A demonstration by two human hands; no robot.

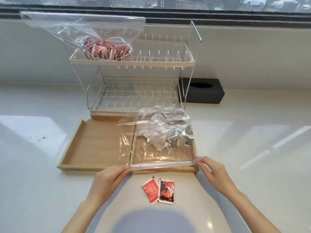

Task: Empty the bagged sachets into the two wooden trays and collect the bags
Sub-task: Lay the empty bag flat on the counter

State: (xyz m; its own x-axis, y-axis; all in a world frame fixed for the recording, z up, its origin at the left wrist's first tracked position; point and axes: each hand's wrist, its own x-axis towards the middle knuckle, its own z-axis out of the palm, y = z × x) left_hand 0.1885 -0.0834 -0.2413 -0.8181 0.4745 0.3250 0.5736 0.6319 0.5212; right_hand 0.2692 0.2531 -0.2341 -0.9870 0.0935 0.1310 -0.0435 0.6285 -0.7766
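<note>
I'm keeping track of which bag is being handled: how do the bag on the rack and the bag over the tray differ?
The bag on the rack sits on the upper tier of the dish rack, untouched; the bag over the tray lies across the right wooden tray, its near edge pinched by the left hand and right hand. The first holds red sachets; the second holds silvery ones. Both are clear plastic.

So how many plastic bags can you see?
2. One bag lies over the right wooden tray, its near edge held by the left hand and right hand. The other bag, holding red sachets, sits on the rack's top shelf.
</note>
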